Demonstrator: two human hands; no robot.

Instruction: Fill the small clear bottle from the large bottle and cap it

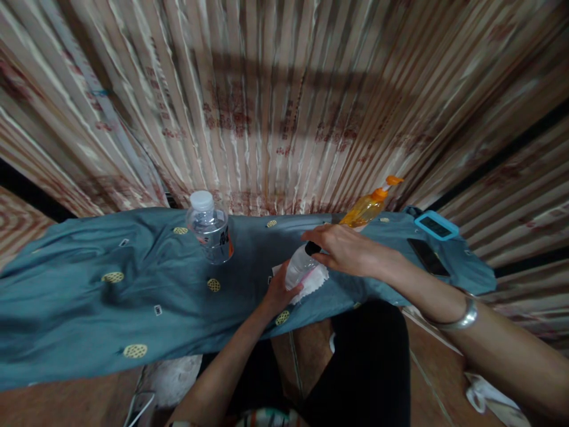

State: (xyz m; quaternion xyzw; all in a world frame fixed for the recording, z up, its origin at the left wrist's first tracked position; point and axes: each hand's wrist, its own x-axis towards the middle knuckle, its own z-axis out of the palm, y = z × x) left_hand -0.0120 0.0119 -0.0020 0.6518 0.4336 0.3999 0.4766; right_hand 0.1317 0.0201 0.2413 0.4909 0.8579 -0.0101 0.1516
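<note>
A small clear bottle (297, 267) with a black cap (312, 248) is tilted to the right over the table. My left hand (281, 292) is closed around its lower body. The fingers of my right hand (342, 248) are closed on the black cap at its upper end; whether the cap is loose I cannot tell. Beneath the bottle lies a white paper tissue (316, 282) on the blue-green cloth (249, 296). Just behind my right hand is a pump bottle (367, 209) of amber liquid with an orange pump head.
A large clear plastic bottle (210, 234) with a white lid stands left of my hands. To the right are a blue-framed digital clock (436, 225) and a dark phone (427, 257). A pleated patterned curtain (267, 107) hangs behind the table.
</note>
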